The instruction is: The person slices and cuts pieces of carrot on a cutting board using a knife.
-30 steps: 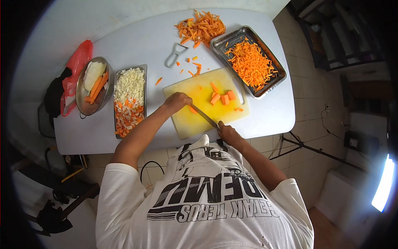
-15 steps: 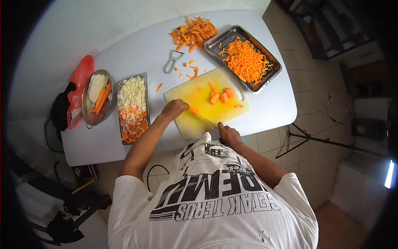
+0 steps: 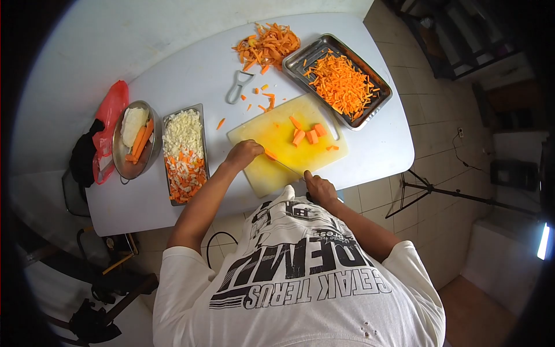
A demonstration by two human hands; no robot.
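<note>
One carrot piece (image 3: 270, 154) lies on the yellow cutting board (image 3: 260, 180), right at the left hand (image 3: 244, 153), probably so the fingers can steady it. Those fingers curl downward; whether they pinch the piece or merely touch it, I cannot tell. Nearer the body, the right hand (image 3: 321, 188) is closed around the handle end of a knife (image 3: 290, 169), its blade slanting toward the left hand. Beyond the grip, carrot chunks (image 3: 313, 136) sit within easy reach. Farther right, a metal tray (image 3: 317, 51) seemingly keeps cut carrot sticks (image 3: 342, 85) separate; left of both hands, a pan (image 3: 204, 136) holds chopped vegetables (image 3: 184, 132).
</note>
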